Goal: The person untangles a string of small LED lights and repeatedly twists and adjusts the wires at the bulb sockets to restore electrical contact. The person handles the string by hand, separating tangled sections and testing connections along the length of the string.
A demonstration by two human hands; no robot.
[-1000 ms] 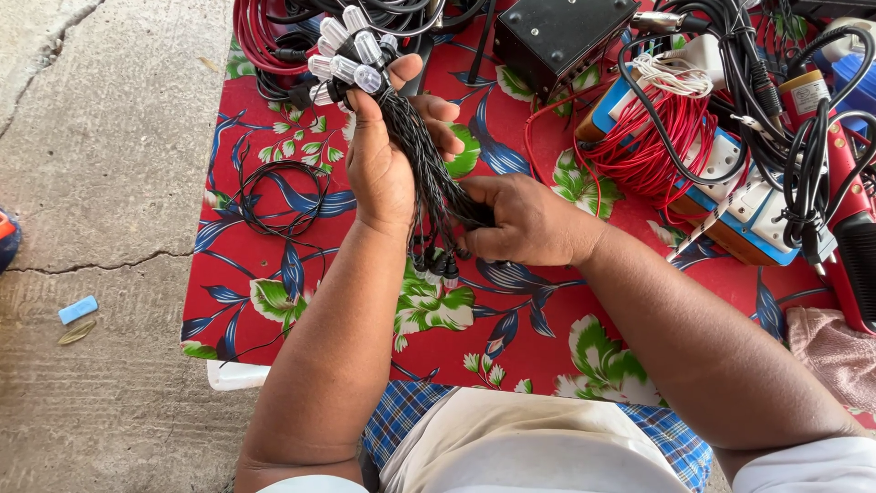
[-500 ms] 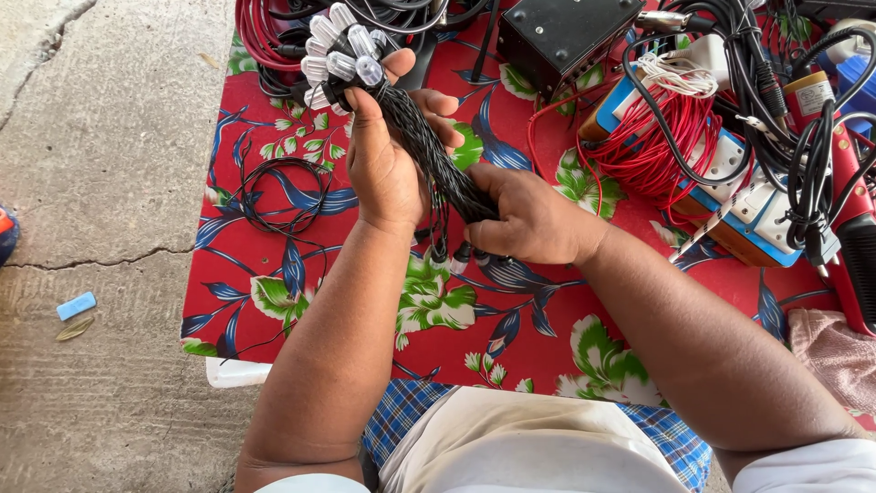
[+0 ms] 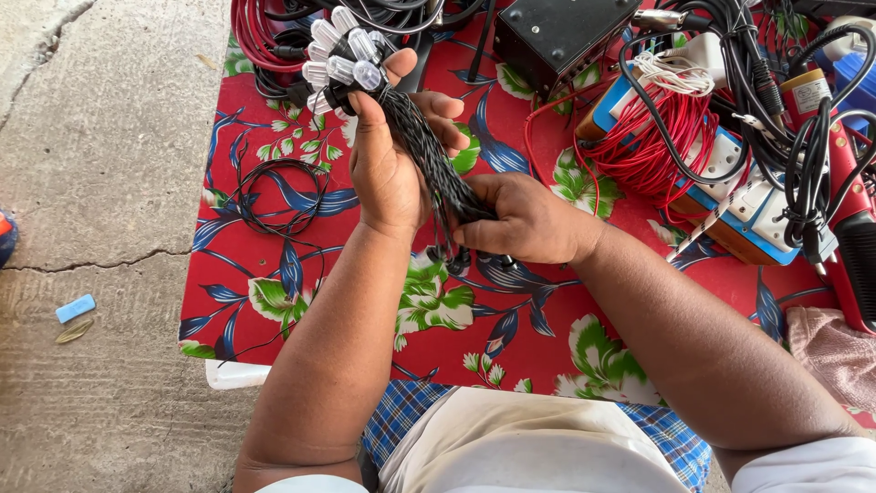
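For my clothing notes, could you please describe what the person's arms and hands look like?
Both hands, left and right, are bare: no gloves, rings or watch show. The forearms are bare too. Short white sleeves begin at the upper arms, at the picture's bottom edge.

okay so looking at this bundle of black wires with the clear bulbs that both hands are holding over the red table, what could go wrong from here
1. The left hand grips the bundle of black wires just under the clear bulbs; squeezing or twisting there might crack a bulb or strain its leads.
2. The right hand holds the lower end, where loose tails hang out; they could snag on the thin black wire loop lying on the red floral cloth.
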